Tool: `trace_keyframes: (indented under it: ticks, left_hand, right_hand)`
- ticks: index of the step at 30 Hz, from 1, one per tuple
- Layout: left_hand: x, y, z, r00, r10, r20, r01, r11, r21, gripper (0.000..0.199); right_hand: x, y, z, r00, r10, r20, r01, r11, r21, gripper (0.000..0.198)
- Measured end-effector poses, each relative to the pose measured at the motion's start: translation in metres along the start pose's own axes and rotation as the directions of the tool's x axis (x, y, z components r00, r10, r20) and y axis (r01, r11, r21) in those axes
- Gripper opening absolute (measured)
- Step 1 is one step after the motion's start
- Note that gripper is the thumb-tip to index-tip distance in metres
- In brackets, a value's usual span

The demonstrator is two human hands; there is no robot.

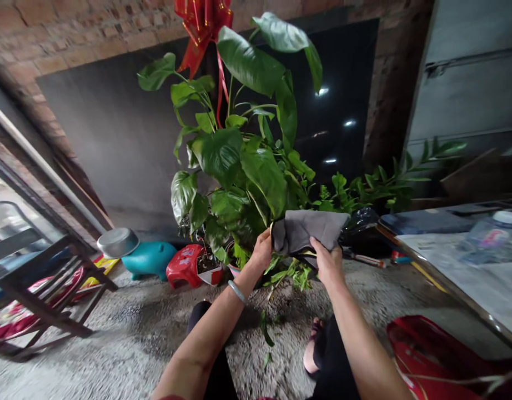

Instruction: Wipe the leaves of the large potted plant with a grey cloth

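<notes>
Left forearm (206,339), ringed by a pale bangle (237,291), rises obliquely rightward from the bottom edge; the left hand (262,251) grips the left edge of a grey cloth (306,228), held just right of and below frame centre. The right hand (327,261) clasps its lower right portion, thumb uppermost; right forearm (360,328) slopes down rightward.

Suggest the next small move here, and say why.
Perhaps raise the cloth to the broad leaf: the right hand grips the cloth, the left hand is at its edge, and the leaf hangs close above.
</notes>
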State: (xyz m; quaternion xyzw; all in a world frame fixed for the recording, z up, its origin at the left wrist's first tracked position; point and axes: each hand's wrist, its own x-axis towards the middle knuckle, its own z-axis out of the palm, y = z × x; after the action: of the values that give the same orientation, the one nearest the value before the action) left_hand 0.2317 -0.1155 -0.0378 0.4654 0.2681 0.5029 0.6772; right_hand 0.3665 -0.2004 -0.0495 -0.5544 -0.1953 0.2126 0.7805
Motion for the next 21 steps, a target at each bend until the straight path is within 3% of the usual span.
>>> trace_keyframes:
  ticks: [4,6,9,12,15,18,21]
  left_hand:
    - [-0.005,0.001,0.002,0.999,-0.032,0.041,0.032,0.999,0.0,0.058]
    - [-0.008,0.001,0.005,0.998,-0.019,0.052,0.018,1.0,0.006,0.067]
    - [-0.011,0.002,0.009,0.994,0.057,0.094,-0.058,0.998,0.014,0.063]
    - [-0.011,0.0,0.012,0.989,0.088,0.117,-0.09,0.996,0.015,0.061]
    - [-0.011,-0.003,0.015,0.993,0.056,0.105,-0.059,0.998,0.026,0.068]
    - [-0.012,0.001,0.014,0.994,0.039,0.103,-0.044,0.998,0.046,0.075]
    - [-0.014,0.01,0.008,0.998,-0.037,0.046,0.033,0.996,0.079,0.076]
  right_hand:
    - [0.002,0.01,-0.003,0.952,-0.296,0.076,0.302,0.872,-0.385,0.065]
    - [-0.003,0.007,-0.004,0.92,-0.375,0.111,0.383,0.808,-0.448,0.075]
    - [-0.016,0.001,-0.001,0.889,-0.41,0.203,0.457,0.769,-0.447,0.09]
    - [-0.034,0.001,0.005,0.874,-0.379,0.305,0.479,0.778,-0.407,0.104]
    - [-0.044,0.008,0.01,0.889,-0.381,0.253,0.456,0.791,-0.409,0.116]
    - [-0.037,0.006,0.005,0.926,-0.351,0.139,0.377,0.844,-0.382,0.104]
    - [-0.007,-0.017,-0.003,0.947,-0.318,0.046,0.32,0.921,-0.22,0.08]
